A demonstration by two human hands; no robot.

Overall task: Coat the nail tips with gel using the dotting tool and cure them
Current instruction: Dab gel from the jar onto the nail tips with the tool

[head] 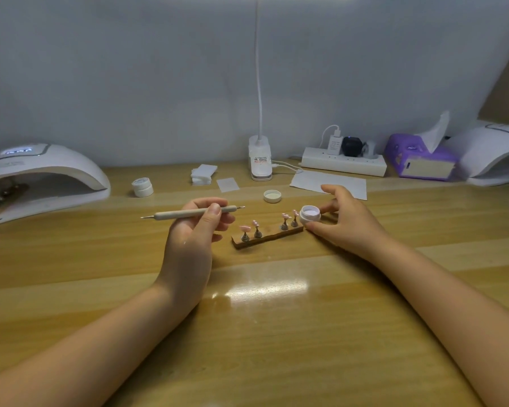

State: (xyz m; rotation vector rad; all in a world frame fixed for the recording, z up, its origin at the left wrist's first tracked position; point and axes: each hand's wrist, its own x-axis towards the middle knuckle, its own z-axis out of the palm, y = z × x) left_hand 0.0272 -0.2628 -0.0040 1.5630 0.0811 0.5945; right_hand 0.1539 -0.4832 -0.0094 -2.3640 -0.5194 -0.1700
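Four pink nail tips (244, 228) sit on small stands along the wooden holder (266, 235), centre of table (276, 318). Left hand (197, 224) grips the dotting tool (188, 214) level, just left of the holder. Right hand (346, 218) pinches the open gel jar (310, 214) at the holder's right end; loose lid (272, 196) just behind the holder.

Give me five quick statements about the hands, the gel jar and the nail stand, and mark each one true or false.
1. The left hand holds the dotting tool. True.
2. The open gel jar has its lid on. False: the lid lies apart on the table.
3. The right hand touches the jar. True.
4. The wooden stand carries six nail tips. False: four.
5. The tool's tip is dipped in the jar. False: it is held clear of it.
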